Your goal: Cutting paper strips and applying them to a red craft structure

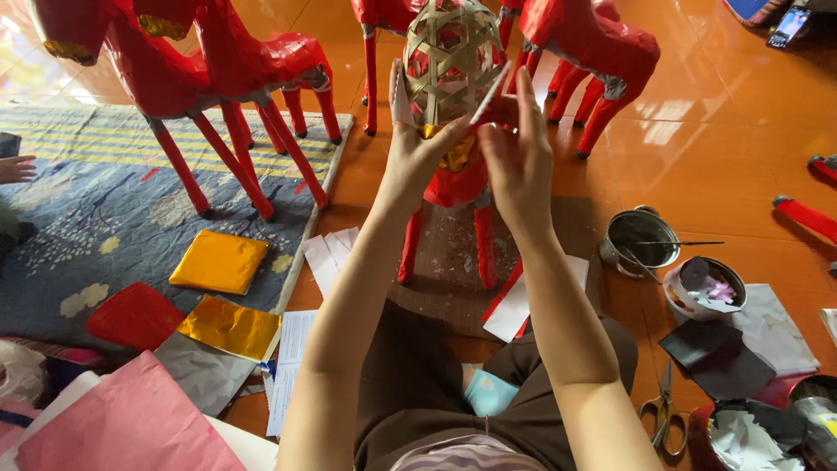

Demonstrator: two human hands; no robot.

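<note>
A red paper-covered animal figure (453, 187) stands on the floor before me, topped by a bare woven bamboo head frame (453, 57). My left hand (414, 144) cups the left side of the frame, fingers pressed against the weave. My right hand (519, 144) pinches a white paper strip (490, 92) and lays it against the frame's right side. Gold foil shows just under the frame, between my hands.
Several finished red figures (227, 70) stand behind and to the left on a patterned rug (96, 209). Gold and red paper sheets (218, 262) lie left. A metal tin with a brush (641, 240), a paste cup (706, 288), and scissors (667, 414) sit right. Another person's hand (16, 167) at far left.
</note>
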